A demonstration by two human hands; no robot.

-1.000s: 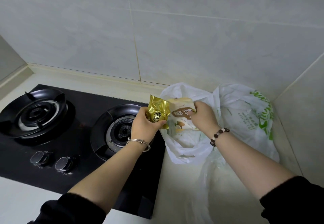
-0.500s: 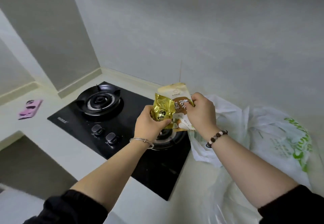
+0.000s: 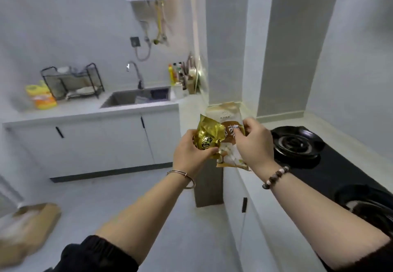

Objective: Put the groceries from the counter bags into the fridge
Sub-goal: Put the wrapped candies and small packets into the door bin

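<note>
My left hand (image 3: pixel 190 151) grips a crumpled gold foil packet (image 3: pixel 209 136) in front of my chest. Beside it my right hand (image 3: pixel 254 144) holds a cream and brown food pouch (image 3: pixel 226 114), upright, with its lower edge showing below my fingers. The two packs touch each other and overlap. Both are held in the air over the gap between the stove counter and the floor. The counter bags and the fridge are out of view.
A black gas stove (image 3: pixel 297 144) lies on the counter at my right. Ahead are a sink (image 3: pixel 136 99) with a tap, a dish rack (image 3: pixel 72 81), a yellow bag (image 3: pixel 41 97) and bottles (image 3: pixel 180 75). A cardboard box (image 3: pixel 27 227) sits on the floor at the left.
The view has swung left, away from the plastic bags toward the sink side of the kitchen. Both hands have carried the two packs along, still held the same way.
</note>
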